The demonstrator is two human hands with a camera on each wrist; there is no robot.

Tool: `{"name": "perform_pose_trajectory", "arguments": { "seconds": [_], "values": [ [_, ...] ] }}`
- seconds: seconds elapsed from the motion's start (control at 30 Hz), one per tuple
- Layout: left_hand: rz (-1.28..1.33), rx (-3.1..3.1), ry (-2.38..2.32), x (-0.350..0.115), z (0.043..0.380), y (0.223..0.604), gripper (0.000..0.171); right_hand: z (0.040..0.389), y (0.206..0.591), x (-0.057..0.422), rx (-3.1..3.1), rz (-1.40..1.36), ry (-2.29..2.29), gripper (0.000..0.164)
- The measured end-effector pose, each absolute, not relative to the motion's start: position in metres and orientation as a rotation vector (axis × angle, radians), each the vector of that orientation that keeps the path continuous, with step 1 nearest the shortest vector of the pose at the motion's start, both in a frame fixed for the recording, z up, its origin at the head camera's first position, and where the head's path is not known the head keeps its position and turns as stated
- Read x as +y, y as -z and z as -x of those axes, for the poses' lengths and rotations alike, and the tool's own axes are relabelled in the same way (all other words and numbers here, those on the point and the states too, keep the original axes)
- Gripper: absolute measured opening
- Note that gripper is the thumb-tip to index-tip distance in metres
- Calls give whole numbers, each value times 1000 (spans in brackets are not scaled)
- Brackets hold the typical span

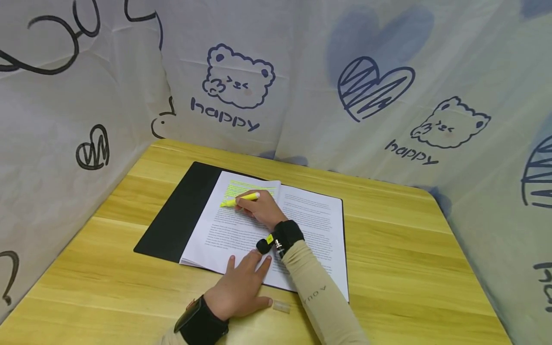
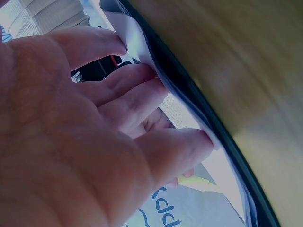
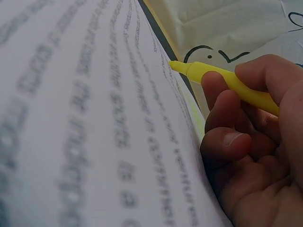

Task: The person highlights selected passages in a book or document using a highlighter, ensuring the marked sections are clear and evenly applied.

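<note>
My right hand pinches a yellow highlighter between thumb and fingers. Its tip meets the left page of an open printed document, just under several yellow-marked lines near the top. In the right wrist view the uncapped tip of the highlighter points toward the paper. My left hand lies with spread fingers on the document's lower edge. The left wrist view shows the fingers of that hand touching the page edge, holding nothing.
The document lies in a black folder, its cover spread to the left. A small translucent strip is on the wooden table beside my left thumb. White cloth with drawings surrounds the table. My right forearm crosses the right page.
</note>
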State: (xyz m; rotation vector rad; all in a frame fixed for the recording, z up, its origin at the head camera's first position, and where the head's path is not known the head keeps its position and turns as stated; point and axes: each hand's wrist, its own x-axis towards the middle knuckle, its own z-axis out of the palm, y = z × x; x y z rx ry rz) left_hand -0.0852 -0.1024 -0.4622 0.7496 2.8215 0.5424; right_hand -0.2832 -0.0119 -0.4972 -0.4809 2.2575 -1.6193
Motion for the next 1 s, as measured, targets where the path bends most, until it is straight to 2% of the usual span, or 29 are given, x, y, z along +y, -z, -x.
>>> {"name": "perform_pose_trajectory", "arguments": {
  "seconds": [1.0],
  "values": [
    [-743, 2829, -543, -102, 86, 463, 84, 285, 497, -11, 2291, 531, 1578, 23]
  ]
}}
